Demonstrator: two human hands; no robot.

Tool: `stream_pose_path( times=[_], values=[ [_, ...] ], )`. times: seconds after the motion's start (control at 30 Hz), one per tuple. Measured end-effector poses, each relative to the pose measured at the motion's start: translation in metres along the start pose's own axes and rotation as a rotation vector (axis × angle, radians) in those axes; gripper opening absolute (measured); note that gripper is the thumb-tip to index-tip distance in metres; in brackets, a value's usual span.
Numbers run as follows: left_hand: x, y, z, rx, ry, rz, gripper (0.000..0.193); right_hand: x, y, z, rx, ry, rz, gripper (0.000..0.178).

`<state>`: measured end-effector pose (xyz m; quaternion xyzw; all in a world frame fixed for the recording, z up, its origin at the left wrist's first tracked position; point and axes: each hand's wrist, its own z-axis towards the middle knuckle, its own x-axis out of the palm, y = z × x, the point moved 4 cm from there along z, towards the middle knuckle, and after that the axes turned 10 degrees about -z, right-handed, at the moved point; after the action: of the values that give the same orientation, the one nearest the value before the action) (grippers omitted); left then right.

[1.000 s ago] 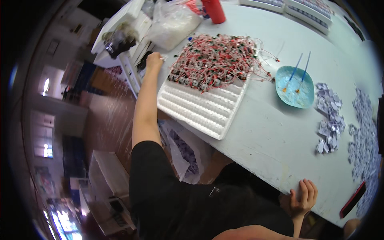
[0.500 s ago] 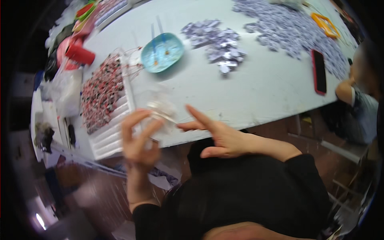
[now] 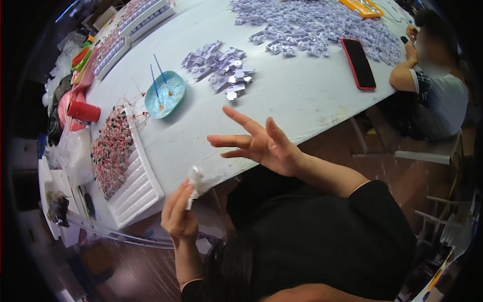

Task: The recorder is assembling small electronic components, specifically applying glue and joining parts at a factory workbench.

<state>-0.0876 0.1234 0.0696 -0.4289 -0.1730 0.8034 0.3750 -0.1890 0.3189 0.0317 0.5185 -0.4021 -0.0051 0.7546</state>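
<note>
Near the table's front edge, my left hand (image 3: 180, 215) is closed on a crumpled white tissue (image 3: 197, 180). My right hand (image 3: 264, 143) hovers over the table to the right of it, fingers spread, holding nothing. Ahead lies a small pile of white plastic pieces with round parts (image 3: 221, 70). A light-blue dish (image 3: 173, 103) with two thin blue sticks and small amber blobs in it sits beyond my left hand. Left of that, a white foam tray (image 3: 138, 194) bears a heap of small parts with red and white wires (image 3: 113, 156).
A large spread of white plastic pieces (image 3: 322, 30) covers the far right. A red-edged phone (image 3: 358, 64) and an orange frame-like object (image 3: 362, 7) lie near it. Another person (image 3: 437, 95) sits at the right edge. A red cup (image 3: 84, 111) lies left, and more filled trays (image 3: 147, 21) stand far left.
My left hand has moved down toward the table's edge with the tissue. My right hand has drawn away from it, fingers spreading wider. The view has turned, shifting the table's things leftward.
</note>
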Motion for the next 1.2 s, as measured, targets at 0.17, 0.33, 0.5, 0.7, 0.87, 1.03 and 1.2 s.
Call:
stream_pose_path(
  times=[0.17,0.33,0.5,0.7,0.87,1.03,1.2],
  values=[
    [0.043,-0.042,0.031,0.218,0.207,0.105,0.028,0.035,-0.023,-0.016,0.233,0.221,0.127,0.086],
    [0.052,-0.03,0.007,0.209,0.155,-0.145,0.027,0.038,-0.02,-0.029,0.351,0.208,0.381,0.089],
    [0.005,-0.001,-0.015,0.155,-0.04,0.208,0.02,0.017,0.013,-0.039,0.182,0.291,0.498,0.102],
    [-0.179,0.065,0.038,-0.007,-0.318,1.146,0.032,-0.008,0.037,-0.047,0.019,0.034,-0.419,0.042],
    [-0.112,0.064,0.057,-0.013,-0.212,0.741,0.033,-0.069,0.059,-0.021,-0.304,-0.412,-1.473,0.025],
    [0.048,0.013,0.055,-0.063,0.011,0.113,0.032,-0.133,0.098,0.009,-0.351,-0.609,-1.894,0.026],
    [0.12,-0.011,0.047,-0.104,0.023,-0.172,0.031,-0.195,0.146,0.002,-0.32,-0.768,-2.148,0.017]
  ],
)
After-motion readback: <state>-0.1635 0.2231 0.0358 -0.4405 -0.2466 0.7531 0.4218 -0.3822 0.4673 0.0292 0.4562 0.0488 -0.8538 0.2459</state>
